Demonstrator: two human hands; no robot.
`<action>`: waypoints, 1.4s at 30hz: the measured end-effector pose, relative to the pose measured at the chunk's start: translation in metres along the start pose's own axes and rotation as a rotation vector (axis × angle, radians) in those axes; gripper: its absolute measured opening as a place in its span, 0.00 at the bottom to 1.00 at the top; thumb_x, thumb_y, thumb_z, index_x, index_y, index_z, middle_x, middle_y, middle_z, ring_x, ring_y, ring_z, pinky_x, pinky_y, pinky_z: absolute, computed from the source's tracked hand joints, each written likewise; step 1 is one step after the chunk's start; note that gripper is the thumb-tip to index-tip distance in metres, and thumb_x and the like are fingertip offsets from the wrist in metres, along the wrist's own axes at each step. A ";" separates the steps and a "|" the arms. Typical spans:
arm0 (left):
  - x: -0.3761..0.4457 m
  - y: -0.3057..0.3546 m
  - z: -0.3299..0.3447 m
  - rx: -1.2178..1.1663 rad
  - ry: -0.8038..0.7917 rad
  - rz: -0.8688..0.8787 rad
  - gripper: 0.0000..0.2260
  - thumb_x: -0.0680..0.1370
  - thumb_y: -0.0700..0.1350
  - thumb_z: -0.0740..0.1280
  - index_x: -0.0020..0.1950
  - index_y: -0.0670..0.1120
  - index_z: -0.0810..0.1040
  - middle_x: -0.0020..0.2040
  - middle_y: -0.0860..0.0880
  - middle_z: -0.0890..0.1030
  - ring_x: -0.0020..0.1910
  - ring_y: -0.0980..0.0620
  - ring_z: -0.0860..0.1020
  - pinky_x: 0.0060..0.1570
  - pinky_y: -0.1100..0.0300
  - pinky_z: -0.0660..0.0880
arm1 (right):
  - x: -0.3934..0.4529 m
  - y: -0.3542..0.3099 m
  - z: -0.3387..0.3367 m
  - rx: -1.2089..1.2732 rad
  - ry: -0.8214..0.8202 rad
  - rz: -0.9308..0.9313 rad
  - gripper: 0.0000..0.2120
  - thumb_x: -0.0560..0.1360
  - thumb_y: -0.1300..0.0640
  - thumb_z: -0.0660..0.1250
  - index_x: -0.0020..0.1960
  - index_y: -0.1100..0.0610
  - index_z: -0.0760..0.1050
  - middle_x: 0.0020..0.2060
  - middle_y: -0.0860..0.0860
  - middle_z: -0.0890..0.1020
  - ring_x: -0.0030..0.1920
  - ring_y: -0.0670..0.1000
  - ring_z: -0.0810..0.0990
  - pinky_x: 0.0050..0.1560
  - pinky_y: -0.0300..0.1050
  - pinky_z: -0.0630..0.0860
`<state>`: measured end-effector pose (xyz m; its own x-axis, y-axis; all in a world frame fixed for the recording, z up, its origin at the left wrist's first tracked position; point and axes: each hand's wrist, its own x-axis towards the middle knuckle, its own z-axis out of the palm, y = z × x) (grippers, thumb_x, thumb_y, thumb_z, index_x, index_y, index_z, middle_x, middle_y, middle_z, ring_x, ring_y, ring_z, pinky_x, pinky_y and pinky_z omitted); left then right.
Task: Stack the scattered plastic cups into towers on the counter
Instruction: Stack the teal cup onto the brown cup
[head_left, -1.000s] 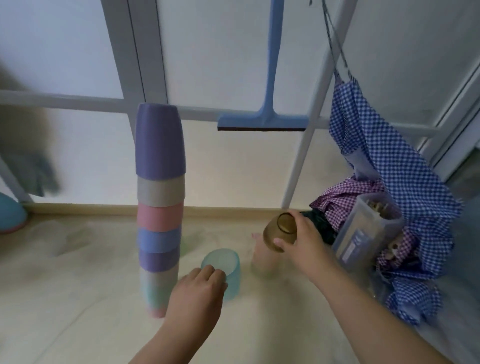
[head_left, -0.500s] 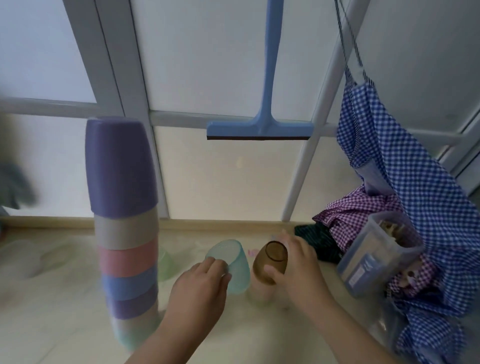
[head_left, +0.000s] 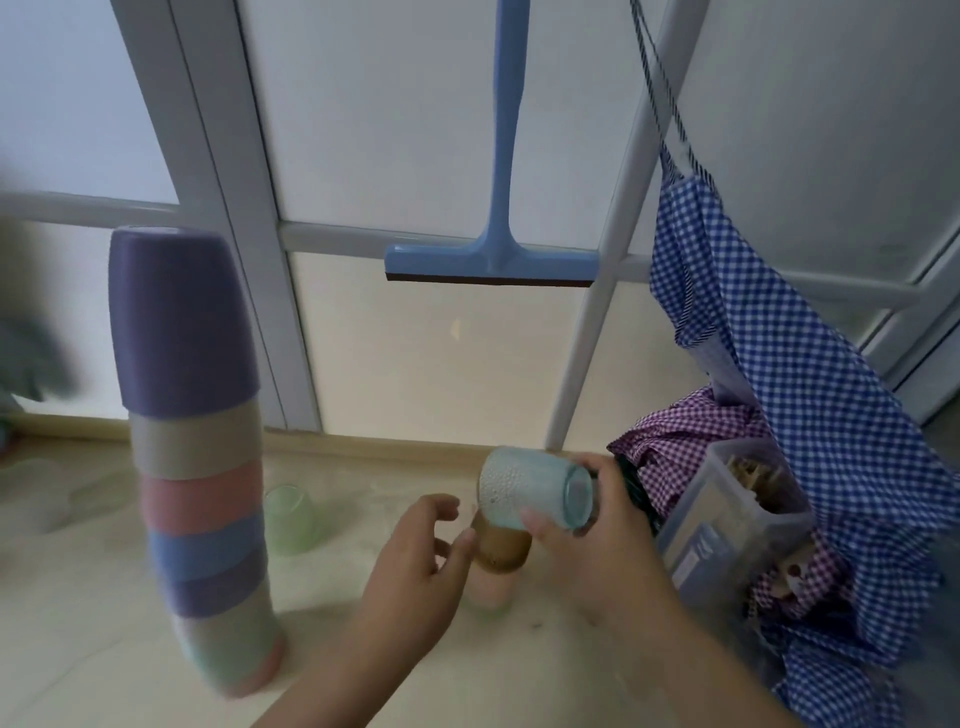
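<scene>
A tall tower of upturned cups (head_left: 197, 467), purple on top and pink at the base, stands at the left of the counter (head_left: 93, 623). My right hand (head_left: 608, 540) grips a teal see-through cup (head_left: 530, 488), tilted on its side. It hovers just above a brown cup (head_left: 501, 548) that sits upturned on a pink cup (head_left: 488, 590). My left hand (head_left: 415, 566) is beside the brown cup, fingers apart and holding nothing. A pale green cup (head_left: 288, 519) stands alone behind the tower. A blurred clear cup (head_left: 47, 499) is at the far left.
A blue squeegee (head_left: 493, 260) hangs on the window frame (head_left: 218, 208) behind. At the right lie a blue checked cloth (head_left: 779, 374), a purple checked cloth (head_left: 685, 431) and a clear plastic box (head_left: 727, 525), close to my right hand.
The brown cup left my right hand and now sits on the pink cup. The teal cup passed from my left hand to my right. The view shifted closer and rightwards.
</scene>
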<state>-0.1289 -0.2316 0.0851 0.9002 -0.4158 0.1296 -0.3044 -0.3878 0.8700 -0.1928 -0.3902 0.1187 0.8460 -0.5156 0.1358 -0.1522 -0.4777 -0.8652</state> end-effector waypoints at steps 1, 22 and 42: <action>-0.002 -0.005 -0.002 0.070 0.016 0.018 0.09 0.76 0.47 0.64 0.55 0.52 0.71 0.52 0.57 0.76 0.43 0.61 0.76 0.42 0.67 0.72 | 0.009 -0.002 -0.009 -0.073 0.025 -0.032 0.26 0.64 0.49 0.76 0.54 0.41 0.64 0.50 0.44 0.75 0.49 0.45 0.75 0.41 0.35 0.73; -0.066 -0.057 -0.036 0.627 0.078 0.111 0.10 0.69 0.53 0.57 0.45 0.51 0.73 0.37 0.52 0.80 0.32 0.51 0.80 0.26 0.62 0.76 | 0.018 -0.007 0.030 -0.515 -0.181 -0.469 0.22 0.69 0.50 0.68 0.62 0.53 0.70 0.55 0.51 0.74 0.56 0.53 0.71 0.60 0.49 0.70; -0.219 -0.201 -0.343 0.980 0.209 -0.275 0.13 0.58 0.48 0.77 0.37 0.51 0.77 0.31 0.54 0.79 0.26 0.53 0.78 0.18 0.61 0.70 | -0.160 -0.136 0.353 -0.495 -0.787 -0.602 0.19 0.73 0.48 0.61 0.63 0.47 0.65 0.56 0.47 0.75 0.53 0.47 0.73 0.54 0.43 0.70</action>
<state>-0.1576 0.2195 0.0449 0.9845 -0.0967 0.1465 -0.1156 -0.9852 0.1262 -0.1274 0.0086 0.0446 0.9124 0.4084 -0.0272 0.3540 -0.8207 -0.4485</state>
